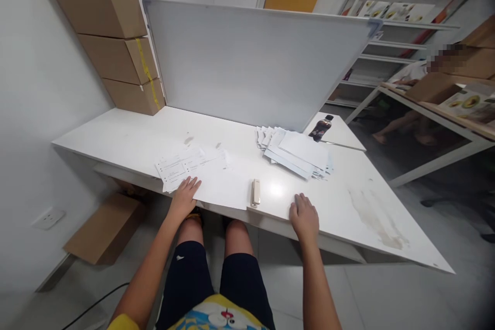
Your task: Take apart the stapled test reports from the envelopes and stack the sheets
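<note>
My left hand (pixel 185 197) lies with its fingers stretched out on the front edge of some printed sheets with punched holes (pixel 172 172). A blank white sheet (pixel 224 188) spreads to its right and reaches the table's front edge. Beside that sheet stands a cream stapler (pixel 256 193), between my two hands and touched by neither. Resting at the table edge to the right of the stapler is my right hand (pixel 304 218), its fingers laid on the tabletop. A small grey patch by its fingertips is too unclear to name.
A messy paper pile (pixel 297 152) lies behind the stapler, with a dark drink bottle (pixel 322 128) near it. A whiteboard (pixel 251 62) stands along the table's back. Stacked cardboard boxes (pixel 127 56) are at left. Another person (pixel 410 72) sits at a far table.
</note>
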Tool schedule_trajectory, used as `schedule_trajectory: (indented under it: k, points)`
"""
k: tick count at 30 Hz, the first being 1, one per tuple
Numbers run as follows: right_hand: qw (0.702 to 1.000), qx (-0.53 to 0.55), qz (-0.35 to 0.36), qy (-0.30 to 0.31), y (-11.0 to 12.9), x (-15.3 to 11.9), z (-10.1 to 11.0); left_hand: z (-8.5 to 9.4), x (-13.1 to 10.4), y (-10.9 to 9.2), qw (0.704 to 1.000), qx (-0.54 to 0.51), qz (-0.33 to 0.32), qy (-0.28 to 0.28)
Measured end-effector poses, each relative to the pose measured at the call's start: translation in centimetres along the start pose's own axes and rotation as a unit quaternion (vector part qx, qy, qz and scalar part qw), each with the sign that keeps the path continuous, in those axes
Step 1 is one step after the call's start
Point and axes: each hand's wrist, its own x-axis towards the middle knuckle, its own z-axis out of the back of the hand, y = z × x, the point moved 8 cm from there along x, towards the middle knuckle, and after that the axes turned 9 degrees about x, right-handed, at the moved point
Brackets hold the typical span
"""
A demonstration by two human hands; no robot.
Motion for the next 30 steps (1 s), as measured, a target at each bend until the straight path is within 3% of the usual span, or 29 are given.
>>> schedule_trajectory:
  k: [6, 10, 13, 16, 18, 20, 21, 22, 23, 25, 27, 28, 30]
  points:
    - [1.000, 0.005, 0.004, -0.004, 0.1, -0.2, 0.1, 0.5, -0.3, 0.0, 0.999, -0.040, 0.003, -0.015]
    - [1.000, 0.015, 0.004, -0.004, 0.1, -0.2, 0.1, 2.5, -1.1, 0.0, 0.991, -0.098, 0.032, -0.083]
    - [0.999, 0.044, 0.002, -0.012, -0.1, 0.0, 0.3, 4.8, -3.0, 0.2, 0.970, -0.162, 0.087, -0.159]
    - [0.988, 0.144, 0.014, -0.047, 0.5, -0.3, 1.5, 6.5, -6.3, 1.4, 0.906, -0.263, 0.236, -0.235]
    - [0.964, 0.252, 0.014, -0.088, 1.6, -1.4, 2.9, 6.4, -9.1, 2.3, 0.818, -0.345, 0.372, -0.271]
    - [0.928, 0.362, -0.010, -0.087, 3.5, -3.1, 3.8, 5.2, -11.3, 2.2, 0.725, -0.431, 0.476, -0.249]
    - [0.909, 0.414, -0.029, -0.047, 5.0, -4.1, 3.6, 4.5, -11.9, 1.7, 0.690, -0.473, 0.503, -0.217]
    - [0.881, 0.469, -0.046, 0.031, 6.9, -5.3, 2.8, 3.7, -12.2, 0.9, 0.665, -0.512, 0.515, -0.174]
    - [0.838, 0.528, -0.064, 0.121, 9.1, -6.7, 1.9, 3.0, -12.2, -0.1, 0.648, -0.548, 0.514, -0.126]
    - [0.708, 0.644, -0.109, 0.266, 13.3, -9.9, 0.5, 1.9, -12.1, -2.1, 0.624, -0.605, 0.493, -0.035]
    - [0.601, 0.713, -0.159, 0.324, 15.9, -12.2, 0.1, 0.9, -12.3, -3.9, 0.604, -0.642, 0.470, 0.044]
    - [0.574, 0.729, -0.182, 0.326, 16.4, -12.8, 0.0, 0.5, -12.4, -4.6, 0.596, -0.652, 0.462, 0.074]
    - [0.565, 0.734, -0.222, 0.304, 16.2, -13.4, -0.1, 0.1, -12.8, -5.0, 0.591, -0.658, 0.453, 0.111]
